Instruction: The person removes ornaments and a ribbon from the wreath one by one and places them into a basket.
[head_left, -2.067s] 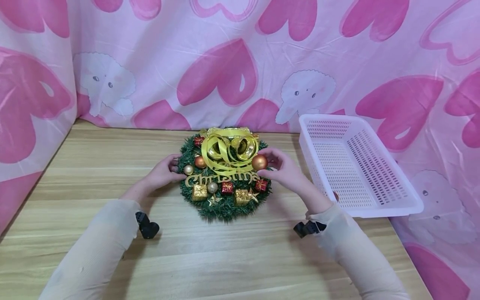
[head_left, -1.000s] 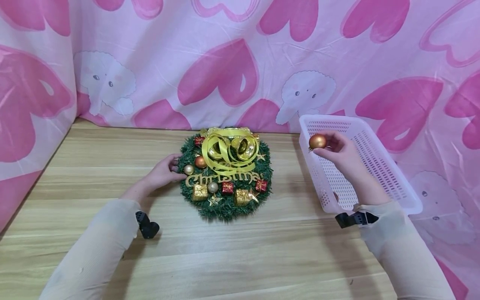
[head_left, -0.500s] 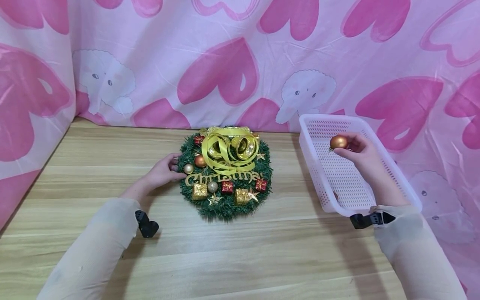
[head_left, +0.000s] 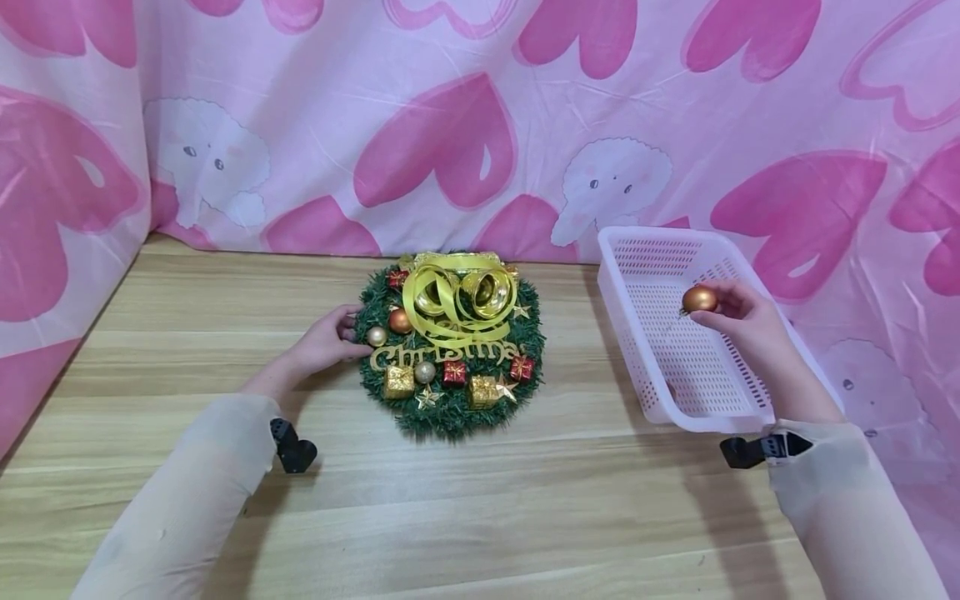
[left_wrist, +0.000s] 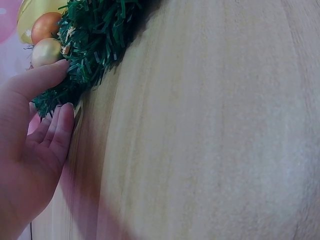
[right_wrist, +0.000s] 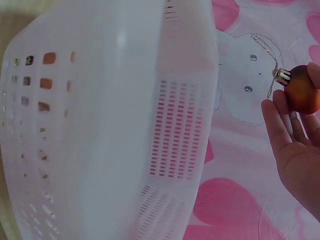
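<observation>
One wreath, one basket, two hands

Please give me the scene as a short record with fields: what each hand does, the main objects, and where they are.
right hand: holds an orange-gold ball ornament over the white basket
ornament detail: silver cap and thin hanging loop, seen in the right wrist view
left hand: fingers touch the left edge of the wreath
wreath: green, flat on the wooden table, with yellow ribbon, small balls, gift boxes and gold lettering
basket: right of the wreath, its inside looks empty
backdrop: pink cloth with hearts
</observation>
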